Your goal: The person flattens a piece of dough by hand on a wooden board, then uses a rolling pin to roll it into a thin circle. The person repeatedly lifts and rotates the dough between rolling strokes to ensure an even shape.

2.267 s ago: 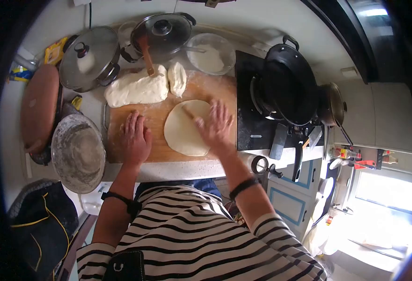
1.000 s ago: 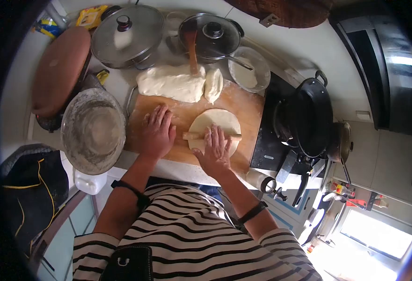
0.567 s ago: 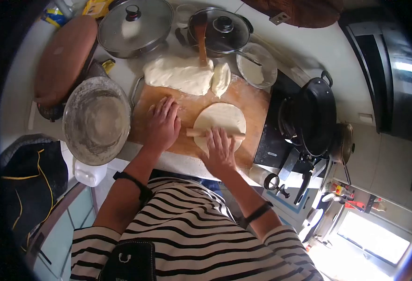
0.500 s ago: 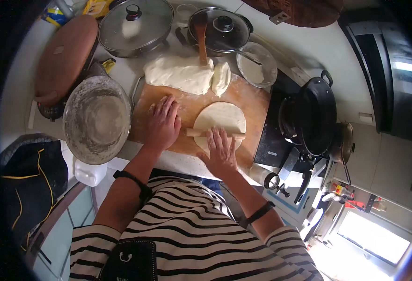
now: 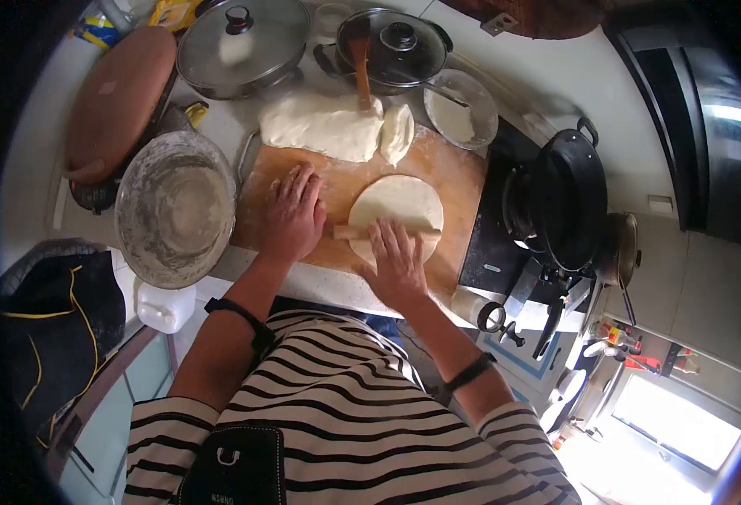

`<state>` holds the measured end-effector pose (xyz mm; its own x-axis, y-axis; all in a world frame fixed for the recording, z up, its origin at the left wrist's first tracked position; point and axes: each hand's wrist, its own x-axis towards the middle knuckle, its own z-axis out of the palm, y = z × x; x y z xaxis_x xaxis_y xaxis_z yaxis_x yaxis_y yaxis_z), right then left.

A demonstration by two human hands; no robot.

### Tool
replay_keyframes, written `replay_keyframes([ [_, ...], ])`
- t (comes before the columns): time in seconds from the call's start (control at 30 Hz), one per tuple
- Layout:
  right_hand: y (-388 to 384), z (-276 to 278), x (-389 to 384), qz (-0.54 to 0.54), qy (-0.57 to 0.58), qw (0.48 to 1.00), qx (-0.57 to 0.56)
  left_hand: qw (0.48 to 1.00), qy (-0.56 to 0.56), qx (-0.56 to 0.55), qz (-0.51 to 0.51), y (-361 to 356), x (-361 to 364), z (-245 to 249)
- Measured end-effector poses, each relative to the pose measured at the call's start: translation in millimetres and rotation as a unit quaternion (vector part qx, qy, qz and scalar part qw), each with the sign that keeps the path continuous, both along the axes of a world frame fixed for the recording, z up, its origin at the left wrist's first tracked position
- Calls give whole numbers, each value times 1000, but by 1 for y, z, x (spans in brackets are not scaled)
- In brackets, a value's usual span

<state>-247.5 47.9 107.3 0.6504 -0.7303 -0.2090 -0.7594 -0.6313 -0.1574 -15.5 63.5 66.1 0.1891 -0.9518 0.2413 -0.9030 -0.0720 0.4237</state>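
Observation:
On the wooden board [image 5: 459,181] lies a thin round of dough [image 5: 395,198]. A rolling pin [image 5: 350,232] crosses its near half, its left end jutting past the dough. My right hand [image 5: 395,268] rests flat over the middle of the pin, fingers stretched forward and not wrapped round it. To the left, my left hand [image 5: 296,215] lies on the board with its fingers extended, holding nothing. A big slab of dough [image 5: 320,128] and a narrower cut strip [image 5: 396,135] sit at the board's far edge. Against the slab leans a wooden-handled tool [image 5: 362,71].
A flour-dusted bowl [image 5: 175,210] stands left of the board. Behind are two lidded pans [image 5: 244,55] [image 5: 395,46] and a bowl with white residue [image 5: 461,109]. At right, a black wok [image 5: 572,198] sits over the stove [image 5: 492,227]. A jar [image 5: 475,310] stands near the counter edge.
The whole view has shifted slightly. Both hands, the rolling pin and the dough round keep nearly the same places relative to the board.

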Motion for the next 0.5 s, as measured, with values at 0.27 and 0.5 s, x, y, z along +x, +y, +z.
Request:
replay_keyframes([
  [0.27, 18, 13, -2, -17, 34, 998, 44, 1000, -10, -23, 2, -1, 0, -2],
  [0.5, 2, 0, 3, -19, 0, 1000, -11, 999, 27, -1, -16, -1, 1, -2],
])
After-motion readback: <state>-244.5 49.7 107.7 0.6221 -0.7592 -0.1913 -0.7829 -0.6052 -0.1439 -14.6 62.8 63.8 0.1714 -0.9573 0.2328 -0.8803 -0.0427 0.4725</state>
